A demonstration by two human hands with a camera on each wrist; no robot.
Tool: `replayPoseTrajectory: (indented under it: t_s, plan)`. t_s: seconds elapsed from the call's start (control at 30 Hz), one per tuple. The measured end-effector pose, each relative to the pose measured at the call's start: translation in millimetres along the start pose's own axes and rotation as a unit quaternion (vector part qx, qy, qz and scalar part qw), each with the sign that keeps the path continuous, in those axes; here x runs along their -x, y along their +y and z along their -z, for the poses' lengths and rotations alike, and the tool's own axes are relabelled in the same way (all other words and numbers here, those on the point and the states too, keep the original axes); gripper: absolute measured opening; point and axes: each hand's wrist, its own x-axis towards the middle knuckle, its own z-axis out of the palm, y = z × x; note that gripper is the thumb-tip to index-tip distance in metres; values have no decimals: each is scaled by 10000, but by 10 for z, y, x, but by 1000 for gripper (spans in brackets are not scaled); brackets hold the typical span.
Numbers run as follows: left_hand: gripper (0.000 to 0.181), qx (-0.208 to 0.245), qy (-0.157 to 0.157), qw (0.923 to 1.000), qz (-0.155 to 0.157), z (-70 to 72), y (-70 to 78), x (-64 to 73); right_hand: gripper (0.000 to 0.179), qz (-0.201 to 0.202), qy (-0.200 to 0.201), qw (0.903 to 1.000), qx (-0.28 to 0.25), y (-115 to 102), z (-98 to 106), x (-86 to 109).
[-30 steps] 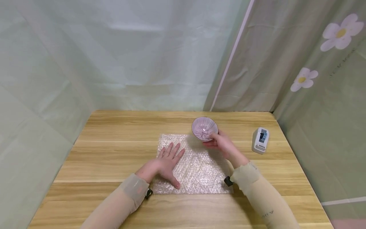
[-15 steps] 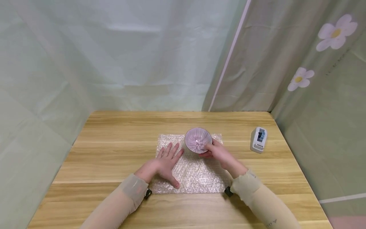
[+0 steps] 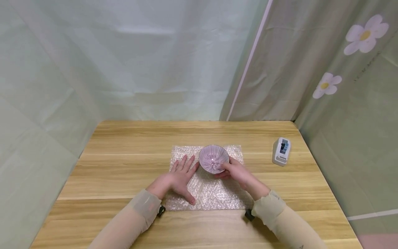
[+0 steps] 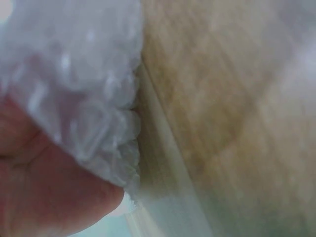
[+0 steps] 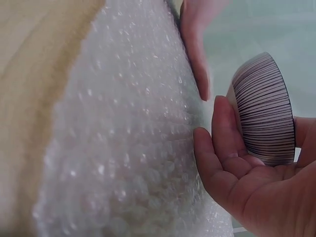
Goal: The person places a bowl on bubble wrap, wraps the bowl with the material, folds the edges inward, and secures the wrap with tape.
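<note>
A: While the right hand (image 3: 235, 172) is gripping, what is it holding, and in what manner?

B: It is holding a round, pale-purple bowl (image 3: 212, 158) with fine stripes radiating inside; the thumb is reaching over the rim, and the fingers are bending beneath. The right-wrist view is showing the outer wall, pale with closely set dark lines.

A: Where is the bowl sitting?

B: It is hovering just above the far half of a clear, rectangular sheet of bubble wrap (image 3: 217, 193), its opening facing upward. In the right-wrist view, fingers are lying between the two.

A: And the left hand (image 3: 181, 179)?

B: It is resting palm down on the sheet's left part, fingers spreading wide and holding nothing; its index fingertip is lying just beside the bowl. The left-wrist view is blurring, but it is showing part of this hand at the sheet's edge.

A: What is surrounding them?

B: Cream-coloured sleeves (image 3: 124, 221) are covering both forearms. A light, wood-grained rectangular table (image 3: 118, 166) is supporting the sheet. Toward its right edge, well apart from the hands, a small white device with a blue-and-black top (image 3: 281, 151) is standing. Beyond, pale green cloth hangings (image 3: 149, 62) are enclosing the table, those at right bearing white flowers with yellow centres (image 3: 366, 35).
</note>
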Motion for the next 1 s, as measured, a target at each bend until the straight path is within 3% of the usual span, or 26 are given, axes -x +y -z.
replayPoseTrajectory:
  t_s: [0.13,0.47,0.83,1.0]
  plan:
    - [159,-22,92,9999,-61,-57,-47,-30,53,30,-87,10000,23,31,-2,4]
    - [151,-269,-113,9993,237,64,104,49,58,-196,-233,9995,-78,91,-38,37]
    - [155,48,-29,9999,122,41,66,43,58,-269,-322,9990,-119,132,-31,52]
    - [158,-8,21,10000,81,11,38,17,59,-340,-362,9987,-148,141,-1,65]
